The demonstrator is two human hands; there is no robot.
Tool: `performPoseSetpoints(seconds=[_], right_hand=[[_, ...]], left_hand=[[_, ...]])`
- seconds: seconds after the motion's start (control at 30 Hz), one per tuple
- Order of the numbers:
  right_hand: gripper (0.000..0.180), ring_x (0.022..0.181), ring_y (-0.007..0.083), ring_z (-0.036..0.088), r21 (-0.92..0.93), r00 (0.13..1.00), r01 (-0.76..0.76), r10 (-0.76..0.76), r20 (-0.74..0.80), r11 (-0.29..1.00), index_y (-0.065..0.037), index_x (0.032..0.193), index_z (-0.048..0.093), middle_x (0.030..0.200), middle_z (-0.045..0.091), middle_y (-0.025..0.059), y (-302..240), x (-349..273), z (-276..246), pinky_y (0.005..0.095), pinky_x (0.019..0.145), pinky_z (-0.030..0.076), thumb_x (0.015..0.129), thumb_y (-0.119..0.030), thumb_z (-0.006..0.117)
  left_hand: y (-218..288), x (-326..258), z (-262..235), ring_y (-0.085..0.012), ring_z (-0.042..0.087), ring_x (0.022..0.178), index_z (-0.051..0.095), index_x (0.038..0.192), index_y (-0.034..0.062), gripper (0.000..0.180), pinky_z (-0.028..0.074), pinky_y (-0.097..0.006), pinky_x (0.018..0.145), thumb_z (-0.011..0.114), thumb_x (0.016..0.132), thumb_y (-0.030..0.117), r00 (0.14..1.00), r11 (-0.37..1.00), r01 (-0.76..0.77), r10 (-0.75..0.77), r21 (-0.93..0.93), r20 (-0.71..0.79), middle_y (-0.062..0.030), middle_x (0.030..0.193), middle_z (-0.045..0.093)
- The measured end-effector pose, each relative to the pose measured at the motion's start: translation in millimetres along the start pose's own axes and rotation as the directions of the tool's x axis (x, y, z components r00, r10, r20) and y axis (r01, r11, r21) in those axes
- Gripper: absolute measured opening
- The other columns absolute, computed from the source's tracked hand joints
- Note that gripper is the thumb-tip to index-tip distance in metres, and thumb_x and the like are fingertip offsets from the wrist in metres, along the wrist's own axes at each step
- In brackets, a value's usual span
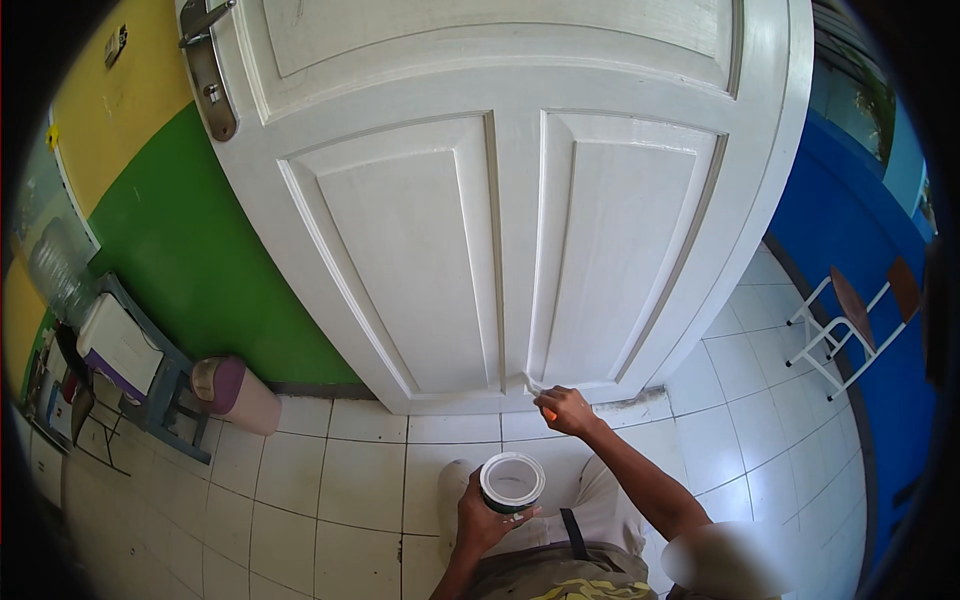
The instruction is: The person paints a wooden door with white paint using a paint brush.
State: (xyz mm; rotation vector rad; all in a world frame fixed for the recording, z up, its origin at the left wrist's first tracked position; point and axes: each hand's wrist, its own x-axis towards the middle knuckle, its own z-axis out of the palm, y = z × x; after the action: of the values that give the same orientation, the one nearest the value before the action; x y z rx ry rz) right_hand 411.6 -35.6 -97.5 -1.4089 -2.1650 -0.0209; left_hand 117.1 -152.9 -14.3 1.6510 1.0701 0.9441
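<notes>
My right hand (568,411) is closed round the orange handle of a paintbrush (549,412). Its bristles touch the white panelled door (520,240) low down, at the bottom left corner of the right-hand panel. Over my lap, my left hand (483,516) grips a paint can (512,482) from its left side, with the open top facing up. White paint coats the can's rim and inside, and some white smears show on my fingers. The door's lower panels look white all over, with a glossy patch along the right panel's upper edge.
A metal lever handle (207,22) sits at the door's upper left. Left, by the green wall (190,230), stand a pink bin (236,395) and a grey plastic chair (160,370) with things on it. A wooden-seated chair (850,310) stands by the blue wall. White tiles (360,490) cover the floor.
</notes>
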Motion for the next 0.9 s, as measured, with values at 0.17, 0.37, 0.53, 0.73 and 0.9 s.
performPoseSetpoints(seconds=[0.17, 0.37, 0.53, 0.73, 0.9], right_hand=[[0.015, 0.077, 0.0306, 0.071, 0.047, 0.914, 0.085, -0.059, -0.401, 0.995, -0.006, 0.097, 0.073, 0.089, 0.075, 0.0117, -19, 69, -90, 0.0402, 0.066, 0.059, 0.083, -0.001, 0.077], [0.021, 0.089, 0.0316, 0.078, -0.347, 0.434, 0.184, -0.393, -0.811, 0.92, 0.0, 0.095, 0.076, 0.096, 0.077, 0.0202, -78, 142, -224, 0.0368, 0.075, 0.065, 0.077, 0.01, 0.082], [0.029, 0.101, 0.036, 0.075, -0.286, 0.715, 0.156, -0.308, -0.628, 0.946, -0.001, 0.108, 0.077, 0.115, 0.074, 0.0211, -38, 95, -142, 0.0413, 0.088, 0.064, 0.079, 0.004, 0.079], [0.021, 0.093, 0.0342, 0.077, 0.426, 0.836, -0.198, 0.379, -0.397, 0.883, -0.002, 0.101, 0.076, 0.104, 0.078, 0.0182, -25, 0, -54, 0.0378, 0.081, 0.062, 0.082, 0.006, 0.079], [0.013, 0.087, 0.0197, 0.075, 0.657, 0.612, -0.217, 0.625, -0.485, 0.722, 0.004, 0.099, 0.076, 0.1, 0.079, 0.0163, -38, -16, -69, 0.0299, 0.079, 0.058, 0.086, 0.004, 0.079]], left_hand=[[-2, -3, -1, -0.026, 0.073, 0.11, 0.054, 0.135, -0.0014, 0.092, 0.059, -0.04, 0.097, 0.104, 0.064, 0.03, 1.0, 0.999, -0.023, 0.024, 0.025, -0.01, -0.0156, 0.12, 0.072], [-1, 3, 4, -0.0256, 0.071, 0.115, 0.051, 0.139, -0.0015, 0.097, 0.058, -0.04, 0.1, 0.105, 0.063, 0.027, 1.0, 0.999, -0.028, 0.028, 0.027, 0.007, -0.0159, 0.125, 0.07], [-7, 5, 17, -0.026, 0.071, 0.116, 0.05, 0.14, -0.0004, 0.099, 0.058, -0.04, 0.102, 0.105, 0.062, 0.026, 1.0, 1.0, 0.009, -0.009, -0.005, 0.026, -0.0153, 0.125, 0.07], [-17, 1, 12, -0.0261, 0.071, 0.115, 0.05, 0.14, 0.0001, 0.098, 0.057, -0.04, 0.101, 0.104, 0.063, 0.026, 1.0, 0.999, -0.021, 0.021, 0.039, -0.009, -0.0149, 0.125, 0.071], [-26, -3, 10, -0.0244, 0.069, 0.117, 0.056, 0.138, 0.0007, 0.093, 0.055, -0.041, 0.105, 0.105, 0.062, 0.022, 1.0, 1.0, 0.006, -0.007, -0.028, -0.023, -0.0135, 0.127, 0.071]])
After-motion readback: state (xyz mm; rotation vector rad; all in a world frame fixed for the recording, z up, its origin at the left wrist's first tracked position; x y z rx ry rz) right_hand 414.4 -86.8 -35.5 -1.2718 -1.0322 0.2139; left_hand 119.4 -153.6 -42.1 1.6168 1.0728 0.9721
